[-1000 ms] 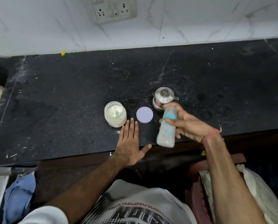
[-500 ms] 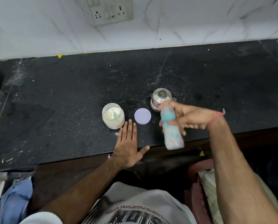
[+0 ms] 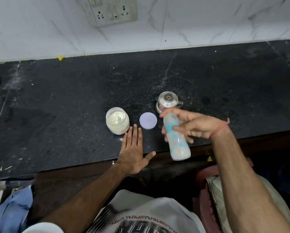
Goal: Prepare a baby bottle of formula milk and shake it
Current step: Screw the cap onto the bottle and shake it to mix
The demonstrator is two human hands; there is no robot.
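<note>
Now the baby bottle [image 3: 177, 137] hangs tilted in the right hand [image 3: 194, 126], its base swung toward five o'clock over the table's [image 3: 56, 106] front edge, where a second ago it leaned toward seven o'clock. That swing, together with the blur on bottle and knuckles, reads as shaking in full course. The right fingers [image 3: 183, 129] are curled tight around the bottle's upper half near the teal collar; the milky fill shows pale through the lower half. The left hand [image 3: 132, 152] has not shifted: it lies flat and spread on the table, palm down, gripping nothing, its fingertips just beside the open formula jar [image 3: 117, 120] at eleven o'clock from it. The lilac lid [image 3: 148, 120] rests at one o'clock from that hand, between the jar and the steel pot [image 3: 168, 101]. Judging from the mixed look of the contents, filling is done and only the shake remains; a loose collar would be the risk.
</note>
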